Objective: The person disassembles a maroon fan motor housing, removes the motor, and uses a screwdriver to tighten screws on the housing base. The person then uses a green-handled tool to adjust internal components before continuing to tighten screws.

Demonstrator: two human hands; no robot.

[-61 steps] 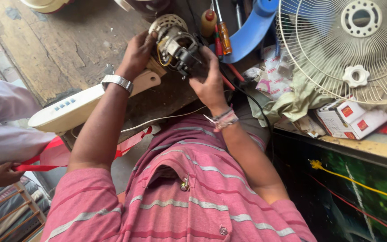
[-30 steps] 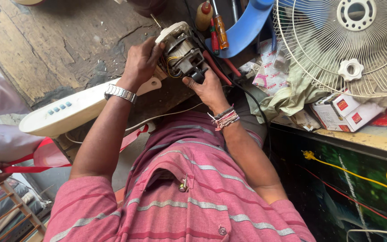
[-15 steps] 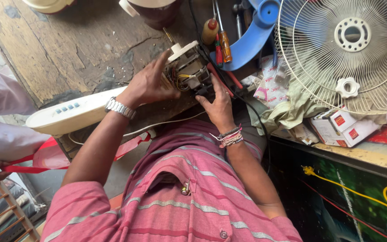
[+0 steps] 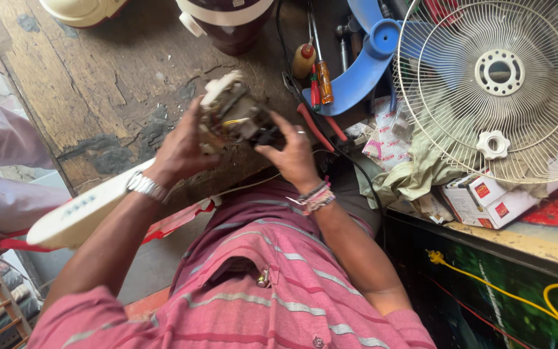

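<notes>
so the fan motor has been turned since a second ago, its pale casing end now tipped up and to the left. left hand is wrapped round the casing side, right hand pinching the dark end with fingers closed on it. it's held just above the wooden bench, screwdrivers and the fan grille off to the right. looks like he's just checking it from another side.

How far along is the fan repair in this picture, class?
Done: the fan grille is off and lies on the bench with a blue fan blade beside it. In hand: the left hand and right hand both grip the bare motor above the wooden bench. Left: motor, blade and grille lie apart, not yet rejoined; screwdrivers lie ready.
</notes>
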